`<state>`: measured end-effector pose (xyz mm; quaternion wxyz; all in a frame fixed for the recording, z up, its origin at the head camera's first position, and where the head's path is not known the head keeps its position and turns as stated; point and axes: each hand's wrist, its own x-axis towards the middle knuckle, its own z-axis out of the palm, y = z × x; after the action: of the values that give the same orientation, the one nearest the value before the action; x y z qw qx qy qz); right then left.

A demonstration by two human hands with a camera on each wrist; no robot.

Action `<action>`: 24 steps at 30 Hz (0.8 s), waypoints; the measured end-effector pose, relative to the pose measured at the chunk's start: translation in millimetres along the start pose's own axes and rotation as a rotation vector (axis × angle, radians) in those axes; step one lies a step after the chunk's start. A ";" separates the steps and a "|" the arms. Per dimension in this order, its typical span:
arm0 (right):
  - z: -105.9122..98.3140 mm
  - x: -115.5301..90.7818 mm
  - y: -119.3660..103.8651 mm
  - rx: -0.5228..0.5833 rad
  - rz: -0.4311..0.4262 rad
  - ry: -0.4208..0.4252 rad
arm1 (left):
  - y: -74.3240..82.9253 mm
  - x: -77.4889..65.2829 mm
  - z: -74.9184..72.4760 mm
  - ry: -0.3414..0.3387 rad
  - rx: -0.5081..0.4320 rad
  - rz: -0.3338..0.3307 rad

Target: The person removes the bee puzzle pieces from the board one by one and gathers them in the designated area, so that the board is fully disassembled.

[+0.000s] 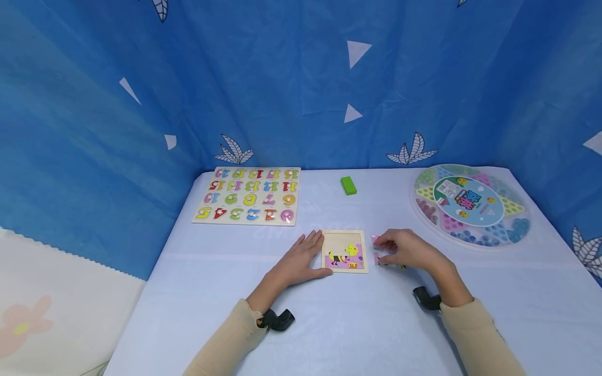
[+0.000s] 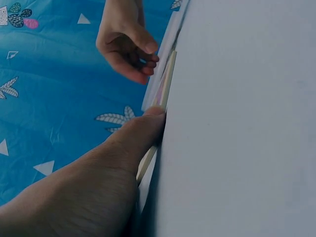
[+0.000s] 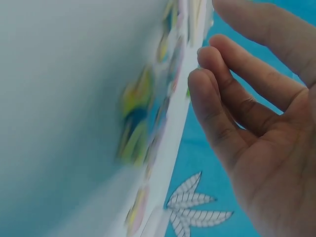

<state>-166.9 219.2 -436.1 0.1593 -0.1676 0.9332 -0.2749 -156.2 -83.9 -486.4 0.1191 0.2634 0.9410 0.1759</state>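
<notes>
A square wooden puzzle board [image 1: 336, 242] lies mid-table, with bee-picture pieces [image 1: 357, 253] along its lower and right parts and bare wood at upper left. My left hand [image 1: 297, 263] rests along its left side, fingers extended at the upper left corner and thumb at the bottom edge. In the left wrist view the thumb lies on the board's rim [image 2: 169, 81]. Right of the board, my right hand [image 1: 406, 249] hovers over loose puzzle pieces [image 1: 376, 259], partly covering them. Its fingers are loosely bent with nothing seen between them; the pieces [image 3: 136, 116] look blurred in the right wrist view.
A number puzzle board [image 1: 251, 196] lies at the back left. A green block [image 1: 348, 185] is at the back middle. At the back right lies a round clear case of colourful beads [image 1: 470, 204]. A blue patterned curtain [image 1: 301, 89] hangs behind the table.
</notes>
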 end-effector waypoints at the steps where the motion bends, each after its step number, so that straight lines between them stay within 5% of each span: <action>1: 0.8 2.1 -3.0 -0.004 -0.007 0.000 | 0.0 0.0 0.3 0.000 0.000 0.000; 12: 8.6 23.2 -35.1 -0.008 -0.015 -0.033 | 0.7 0.1 0.1 -0.003 0.015 -0.007; 24: 18.4 38.8 -38.2 0.011 -0.012 -0.072 | 2.8 -1.9 -2.4 -0.011 0.011 -0.014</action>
<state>-185.8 164.9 -437.1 0.1921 -0.1823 0.9242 -0.2750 -154.1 -83.3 -482.8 0.1241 0.2586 0.9430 0.1685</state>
